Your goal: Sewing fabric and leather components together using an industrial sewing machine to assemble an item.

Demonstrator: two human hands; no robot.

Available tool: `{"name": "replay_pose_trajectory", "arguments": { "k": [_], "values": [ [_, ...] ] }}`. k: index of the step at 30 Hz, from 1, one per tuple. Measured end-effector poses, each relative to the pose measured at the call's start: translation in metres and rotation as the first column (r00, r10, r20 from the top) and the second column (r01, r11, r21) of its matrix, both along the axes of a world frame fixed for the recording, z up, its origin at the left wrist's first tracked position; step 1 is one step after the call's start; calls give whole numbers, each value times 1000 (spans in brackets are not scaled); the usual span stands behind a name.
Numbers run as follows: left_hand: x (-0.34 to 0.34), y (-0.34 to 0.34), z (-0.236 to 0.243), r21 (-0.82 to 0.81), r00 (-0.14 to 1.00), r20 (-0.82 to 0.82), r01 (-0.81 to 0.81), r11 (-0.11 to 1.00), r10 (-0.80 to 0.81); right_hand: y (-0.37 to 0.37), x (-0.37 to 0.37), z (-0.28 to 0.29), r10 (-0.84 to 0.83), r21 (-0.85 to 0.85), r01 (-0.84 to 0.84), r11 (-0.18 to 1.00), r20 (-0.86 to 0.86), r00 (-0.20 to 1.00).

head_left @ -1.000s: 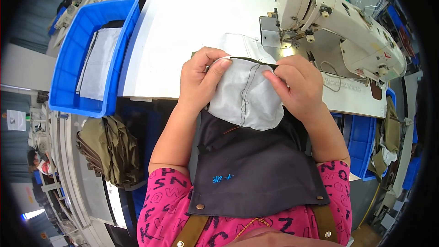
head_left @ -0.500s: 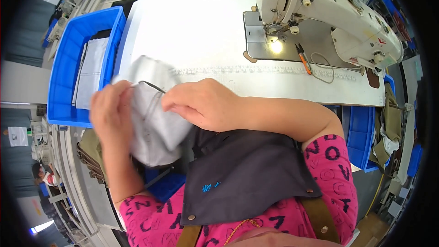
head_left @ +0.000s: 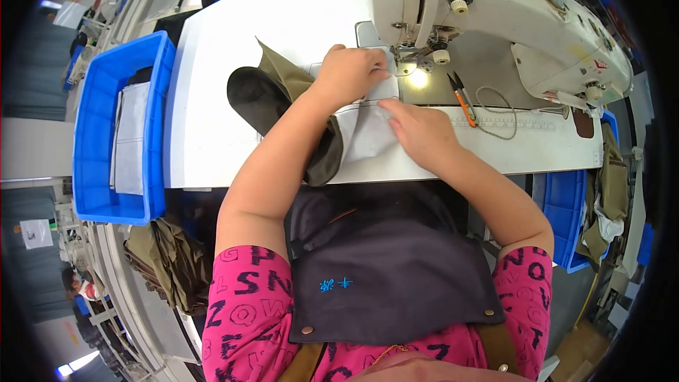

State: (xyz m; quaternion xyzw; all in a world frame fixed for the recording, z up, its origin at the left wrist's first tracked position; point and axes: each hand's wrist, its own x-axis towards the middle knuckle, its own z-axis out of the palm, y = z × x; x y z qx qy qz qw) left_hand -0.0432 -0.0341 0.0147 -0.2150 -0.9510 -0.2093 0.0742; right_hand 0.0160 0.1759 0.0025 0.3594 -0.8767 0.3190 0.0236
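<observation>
A cloth piece [head_left: 368, 140], light grey with a dark stitched line, lies on the white table just left of the sewing machine's needle area. An olive and dark part of the cloth [head_left: 281, 68] is folded up at its left, partly behind my left forearm. My left hand [head_left: 351, 73] is closed at the upper edge of the cloth, fingers curled beside the presser foot [head_left: 406, 68]. Lower and to the right, my right hand [head_left: 424, 133] grips the right edge, its thumb and fingertips close together near the stitched line.
The white sewing machine [head_left: 488, 10] stands at the right, its lamp lit. Orange-handled snips [head_left: 465, 102] and a looped cord [head_left: 515, 117] lie beside it. A blue bin [head_left: 154, 134] with grey cloth panels [head_left: 132, 138] stands left. Olive cloth [head_left: 173, 265] hangs below the table's left end.
Both hands have carried the cloth from the table's left front edge rightward to the machine. The cloth now lies on the table with its olive and dark part showing.
</observation>
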Motion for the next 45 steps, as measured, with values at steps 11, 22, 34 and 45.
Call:
{"name": "replay_pose_trajectory", "arguments": {
  "k": [11, 22, 34, 45],
  "values": [
    [-15, 5, 1, 39, 996, 10, -87, 995, 87, 33, -48, 7, 182, 206, -101, 973, -424, 887],
    [-52, -4, -16, 271, 990, 141, -39, 962, 1, 34, -59, 1, 104, 239, -19, 971, -348, 932],
    [-62, -7, -23, 304, 994, 98, 22, 952, -54, 35, -62, -1, 109, 225, -48, 973, -263, 959],
    [-57, -18, -7, 197, 990, 87, 90, 976, -109, 30, -55, 1, 109, 157, -61, 986, -317, 942]
  ]
}}
